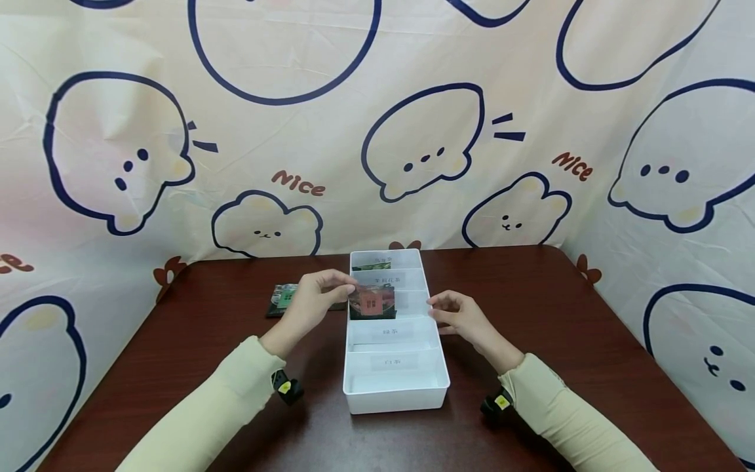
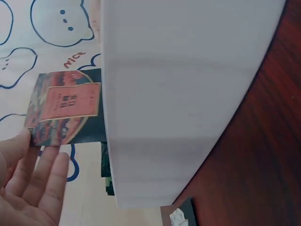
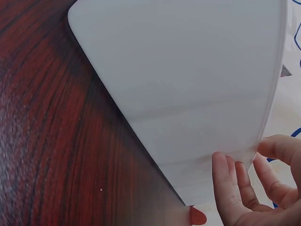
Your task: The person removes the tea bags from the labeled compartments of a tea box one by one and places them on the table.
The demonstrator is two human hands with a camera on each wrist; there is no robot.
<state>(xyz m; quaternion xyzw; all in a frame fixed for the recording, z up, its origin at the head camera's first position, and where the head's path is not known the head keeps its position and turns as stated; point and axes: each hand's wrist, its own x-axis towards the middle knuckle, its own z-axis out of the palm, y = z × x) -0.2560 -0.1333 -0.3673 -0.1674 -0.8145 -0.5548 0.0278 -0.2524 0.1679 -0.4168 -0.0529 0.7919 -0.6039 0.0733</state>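
Observation:
My left hand (image 1: 318, 301) pinches a flat tea packet (image 1: 372, 303) by its upper left corner. The packet, dark with a red printed label, is held upright over the middle compartment of a long white divided box (image 1: 396, 400). In the left wrist view the lower end of this packet (image 2: 70, 106) drops behind the box's rim, and the thumb and fingertips hold its near corner. On the box's right side, my right hand (image 1: 463, 318) grips the wall. The right wrist view shows its thumb at the rim and its curved fingers (image 3: 221, 176) against the outer face.
Left of the box, partly behind my left hand, dark packets with a green label (image 1: 286, 298) lie on the brown table (image 1: 218, 308). A green packet (image 1: 373, 266) is in the box's farthest compartment. Paper labels (image 1: 393, 361) mark the dividers. A printed cloth (image 1: 330, 137) hangs behind the table.

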